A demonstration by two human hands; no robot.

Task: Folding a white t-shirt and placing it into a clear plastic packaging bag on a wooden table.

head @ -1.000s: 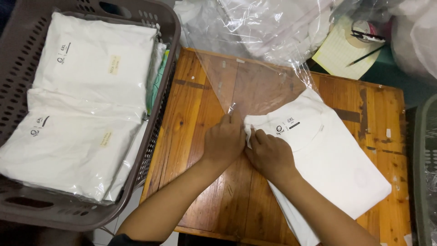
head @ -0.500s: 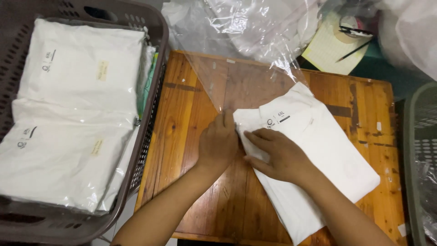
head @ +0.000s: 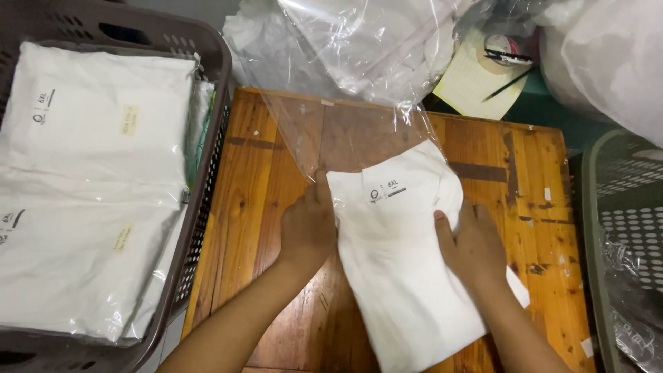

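Observation:
A folded white garment lies on a small wooden table, its top end inside the mouth of a clear plastic bag. My left hand pinches the bag's left edge beside the garment's upper left corner. My right hand rests flat on the garment's right side, fingers curled over its edge. The garment's lower end sticks out of the bag toward me.
A dark plastic basket at the left holds several bagged white garments. A heap of clear bags lies beyond the table. A yellow notepad with a pen and a tape roll sits at the back right. A grey-green basket stands at right.
My right hand has slid from the garment's upper left to its right edge. The garment sits further into the bag and is turned more upright. The left hand stays at the bag's edge.

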